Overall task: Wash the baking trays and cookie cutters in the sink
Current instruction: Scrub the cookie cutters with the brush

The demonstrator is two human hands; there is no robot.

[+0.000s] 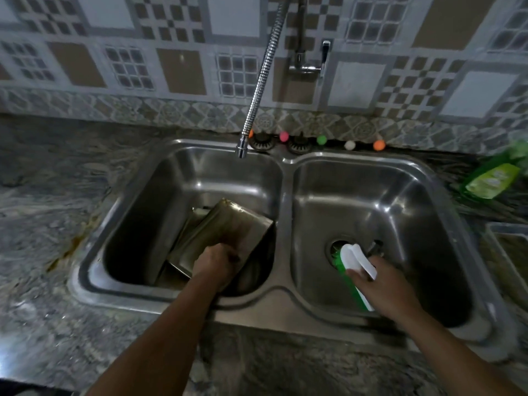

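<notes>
A brownish metal baking tray point(228, 227) stands tilted in the left basin of the steel double sink point(283, 178), leaning toward the divider. My left hand point(218, 262) grips its near edge. Another tray edge shows behind it at the left. In the right basin my right hand point(380, 284) holds a white-handled scrub brush point(357, 261) with green bristles, just above the drain. No cookie cutter is visible.
A flexible chrome faucet hose point(258, 81) hangs over the left basin, with no water running. Small coloured balls point(321, 140) line the sink's back rim. A green soap pouch point(494, 178) lies on the granite counter at right. Another tray point(508, 252) sits at the far right edge.
</notes>
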